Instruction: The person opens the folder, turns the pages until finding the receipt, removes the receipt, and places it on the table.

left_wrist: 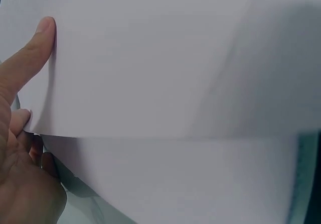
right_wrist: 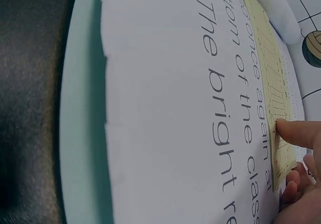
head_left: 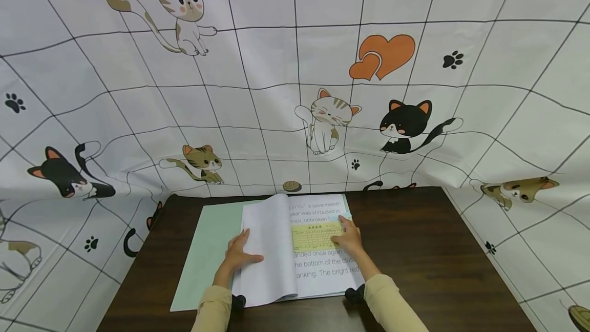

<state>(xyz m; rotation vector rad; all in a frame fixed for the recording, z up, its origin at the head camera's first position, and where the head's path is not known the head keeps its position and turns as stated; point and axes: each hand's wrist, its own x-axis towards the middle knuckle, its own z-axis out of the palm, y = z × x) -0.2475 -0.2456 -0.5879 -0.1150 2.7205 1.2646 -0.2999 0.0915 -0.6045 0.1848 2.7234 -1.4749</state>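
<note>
An open book with a pale green cover (head_left: 198,265) lies on the dark table. My left hand (head_left: 237,255) is at the left edge of its blank left page (head_left: 272,260), which curves up near the spine. In the left wrist view the thumb (left_wrist: 37,48) lies on top of the page and the other fingers are under its edge, pinching it. A yellow paper slip printed with a grid (head_left: 313,238) lies across the right page (head_left: 324,273), which carries large printed text. My right hand (head_left: 352,242) pinches the slip's right end, thumb (right_wrist: 296,132) on top and fingers beneath.
The dark brown table (head_left: 415,250) extends on both sides of the book. Behind and beside it hangs a white cloth (head_left: 267,65) with grid lines and cartoon cats. Black wrist-worn items (head_left: 355,294) show at both wrists near the book's lower edge.
</note>
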